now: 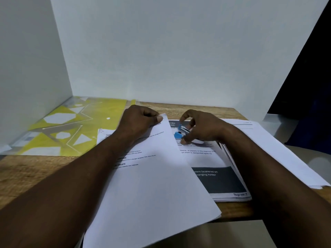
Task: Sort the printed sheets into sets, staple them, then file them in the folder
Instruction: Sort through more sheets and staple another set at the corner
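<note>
My left hand (141, 120) pinches the far corner of a set of white printed sheets (154, 176) that slants across the wooden desk and hangs over its near edge. My right hand (200, 129) grips a small blue stapler (181, 132) just right of that corner, above a stack of printed sheets (215, 169) with a dark grey block at the bottom. A yellow patterned folder (71, 126) lies flat at the far left of the desk, against the white wall.
More white sheets (279, 151) lie spread at the right, reaching past the desk's right edge. White partition walls close the desk at the back and left. The wooden desk top (26, 172) shows bare at the near left.
</note>
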{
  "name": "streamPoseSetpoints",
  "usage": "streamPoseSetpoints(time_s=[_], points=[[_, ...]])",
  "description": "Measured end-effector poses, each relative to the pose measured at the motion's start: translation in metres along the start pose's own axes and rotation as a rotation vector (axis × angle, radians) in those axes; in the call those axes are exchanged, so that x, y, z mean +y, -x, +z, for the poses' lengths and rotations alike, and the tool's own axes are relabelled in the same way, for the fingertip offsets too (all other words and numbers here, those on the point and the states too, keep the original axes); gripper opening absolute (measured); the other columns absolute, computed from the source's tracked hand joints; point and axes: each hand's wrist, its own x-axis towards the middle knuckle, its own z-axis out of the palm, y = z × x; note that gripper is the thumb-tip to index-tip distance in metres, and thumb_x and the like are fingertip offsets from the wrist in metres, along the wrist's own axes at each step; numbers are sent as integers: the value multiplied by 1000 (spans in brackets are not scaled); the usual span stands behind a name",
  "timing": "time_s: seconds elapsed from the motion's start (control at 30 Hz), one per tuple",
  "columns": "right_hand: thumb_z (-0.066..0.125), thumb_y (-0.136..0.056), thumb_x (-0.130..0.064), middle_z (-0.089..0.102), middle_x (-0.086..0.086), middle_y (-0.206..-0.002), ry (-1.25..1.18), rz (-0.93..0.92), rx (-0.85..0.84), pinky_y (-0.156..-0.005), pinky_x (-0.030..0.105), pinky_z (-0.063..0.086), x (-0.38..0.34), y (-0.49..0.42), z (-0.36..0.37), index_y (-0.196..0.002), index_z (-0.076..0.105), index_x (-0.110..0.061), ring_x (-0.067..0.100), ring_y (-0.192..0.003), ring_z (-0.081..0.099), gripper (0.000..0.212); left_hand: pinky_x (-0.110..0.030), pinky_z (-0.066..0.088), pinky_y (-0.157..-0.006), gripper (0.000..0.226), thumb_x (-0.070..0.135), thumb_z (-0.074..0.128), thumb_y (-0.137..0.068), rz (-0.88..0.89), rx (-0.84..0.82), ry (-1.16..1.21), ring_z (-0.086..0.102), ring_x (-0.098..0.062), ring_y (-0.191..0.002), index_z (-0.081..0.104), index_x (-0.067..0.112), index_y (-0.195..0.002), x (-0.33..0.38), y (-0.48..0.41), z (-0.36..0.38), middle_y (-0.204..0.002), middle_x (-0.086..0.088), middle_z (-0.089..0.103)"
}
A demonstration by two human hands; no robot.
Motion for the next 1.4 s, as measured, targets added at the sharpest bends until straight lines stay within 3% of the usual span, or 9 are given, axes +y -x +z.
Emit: streamPoseSetpoints(time_s=[0.2, 0.47, 0.53, 0.67, 0.8, 0.93, 1.1, 1.27, 1.4], points=[[97, -70, -16, 72, -12, -102, -123, -156, 188, -73, 13, 45, 0, -21, 13, -126, 71, -24, 0, -87, 65, 63, -9, 49, -65, 3, 20, 86, -86, -28, -23, 37, 66, 3, -70, 85, 18, -84, -1, -1, -5, -81, 7, 80], [97, -68, -22, 76, -15, -94, -304, -167, 250, -84, 30, 57, 11, -28, 29, -97, 69, -35, 0, -84, 69, 43, -9, 37, -50, 8, 16, 82, -90, -77, -59, 64, 50, 7, -45, 82, 9, -86, 2, 3, -2, -51, 18, 61], [96, -67, -22, 75, -15, -94, -395, -173, 253, -80, 28, 54, 14, -27, 29, -100, 62, -34, -4, -81, 66, 49, -7, 32, -44, 11, 15, 80, -92, -78, -69, 60, 45, 5, -39, 79, 8, -83, 5, 6, -2, -45, 19, 54], [93, -63, -41, 79, -12, -94, -408, -143, 258, -83, 37, 56, 16, -27, 31, -102, 48, -38, 12, -88, 74, 60, -8, 30, -44, 17, 17, 80, -92, -57, -84, 36, 41, 5, -39, 77, 13, -77, 8, 8, -5, -44, 19, 50], [99, -68, -27, 78, -7, -87, -440, -121, 271, -79, 34, 58, 17, -29, 33, -108, 61, -31, 6, -75, 70, 55, -12, 33, -47, 16, 18, 80, -92, -48, -76, 36, 41, 5, -41, 78, 12, -77, 6, 6, -7, -45, 18, 51], [98, -69, -10, 73, 3, -73, -707, -103, 193, -66, 42, 60, 11, -30, 36, -97, 62, -11, 27, -68, 74, 46, -23, 45, -65, 11, 24, 83, -89, -25, -56, 22, 55, -2, -58, 83, 18, -80, 4, 5, -8, -63, 5, 70], [90, -79, 0, 71, 9, -78, -905, -80, 101, -51, 31, 54, -1, -24, 36, -107, 52, -9, 32, -62, 69, 48, -31, 49, -75, 9, 26, 84, -88, -19, -43, 31, 59, -13, -71, 84, 19, -82, 4, 5, -8, -85, -15, 77], [70, -101, -17, 77, 18, -93, -1076, -14, -42, -52, 27, 54, -2, -25, 32, -112, 58, -7, 24, -63, 67, 19, -31, 47, -74, 10, 26, 85, -87, -20, -36, 40, 57, -12, -69, 83, 19, -82, 3, 4, -9, -79, -15, 75], [56, -108, -32, 75, 10, -86, -1413, 213, -191, -46, 20, 47, 7, -31, 25, -115, 66, -5, 13, -55, 58, 29, -22, 42, -61, 12, 22, 83, -89, -34, -35, 74, 50, -5, -55, 82, 16, -78, 4, 5, -8, -59, 4, 62]])
